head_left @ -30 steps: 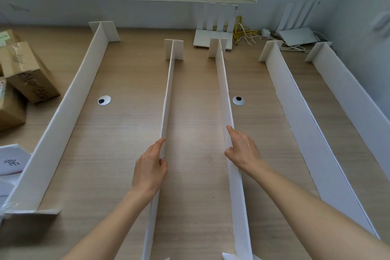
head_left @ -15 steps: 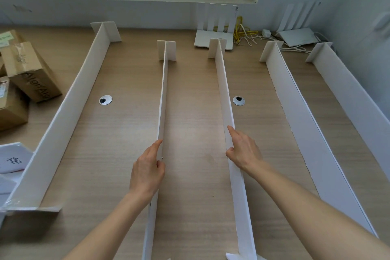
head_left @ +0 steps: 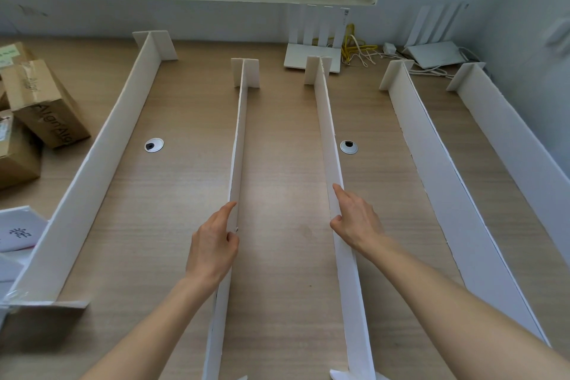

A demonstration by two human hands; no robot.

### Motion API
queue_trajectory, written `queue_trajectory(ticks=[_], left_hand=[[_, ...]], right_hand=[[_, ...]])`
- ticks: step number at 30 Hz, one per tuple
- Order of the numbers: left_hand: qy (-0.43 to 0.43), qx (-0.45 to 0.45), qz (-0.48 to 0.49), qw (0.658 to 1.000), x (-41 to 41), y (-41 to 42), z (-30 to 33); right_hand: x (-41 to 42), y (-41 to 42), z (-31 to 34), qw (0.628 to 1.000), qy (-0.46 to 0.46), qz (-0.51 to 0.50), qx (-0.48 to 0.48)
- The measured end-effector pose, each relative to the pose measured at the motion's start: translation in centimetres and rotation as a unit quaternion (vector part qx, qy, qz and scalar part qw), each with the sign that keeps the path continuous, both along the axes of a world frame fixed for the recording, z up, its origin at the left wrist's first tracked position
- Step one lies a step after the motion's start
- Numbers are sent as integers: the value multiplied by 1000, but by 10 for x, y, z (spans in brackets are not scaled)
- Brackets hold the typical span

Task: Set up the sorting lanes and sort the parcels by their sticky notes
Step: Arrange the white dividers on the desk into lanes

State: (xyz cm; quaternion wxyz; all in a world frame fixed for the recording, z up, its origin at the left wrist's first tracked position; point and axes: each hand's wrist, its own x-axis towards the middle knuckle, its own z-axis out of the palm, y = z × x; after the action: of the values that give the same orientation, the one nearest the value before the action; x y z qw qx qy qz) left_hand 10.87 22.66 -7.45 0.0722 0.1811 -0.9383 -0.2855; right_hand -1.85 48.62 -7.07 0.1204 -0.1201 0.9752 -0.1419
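Five long white dividers are standing on edge on the table (head_left: 277,145), running away from the person toward the far wall, so the lanes are looking largely laid out. The left hand (head_left: 212,244) is pinching the second divider (head_left: 239,145) along its top edge, fingers (head_left: 226,213) on the outer face and thumb on the inner. The right hand (head_left: 354,222) is resting against the third divider (head_left: 328,139), forefinger stretched flat along the top edge and thumb tucked at the near side; whether it is truly gripping or only steadying, I cannot tell. The leftmost divider (head_left: 101,157) and the two right dividers (head_left: 438,163) are sitting untouched. Judging by this, the spacing of the middle lane is being settled and sorting is not yet begun: the cardboard parcels (head_left: 46,105) are lying in a heap at the left table edge, outside every lane, one with a green sticky note (head_left: 9,54) showing. White papers (head_left: 17,231) are lying near the left corner, and routers (head_left: 314,52) with cables are standing at the far wall.
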Motion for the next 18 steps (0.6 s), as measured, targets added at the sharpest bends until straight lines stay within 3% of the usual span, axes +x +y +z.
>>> queue_trajectory(ticks=[18], left_hand=[[-30, -8, -9, 999, 3, -8, 15]], right_hand=[[3, 1, 19, 1000, -21, 20, 3]])
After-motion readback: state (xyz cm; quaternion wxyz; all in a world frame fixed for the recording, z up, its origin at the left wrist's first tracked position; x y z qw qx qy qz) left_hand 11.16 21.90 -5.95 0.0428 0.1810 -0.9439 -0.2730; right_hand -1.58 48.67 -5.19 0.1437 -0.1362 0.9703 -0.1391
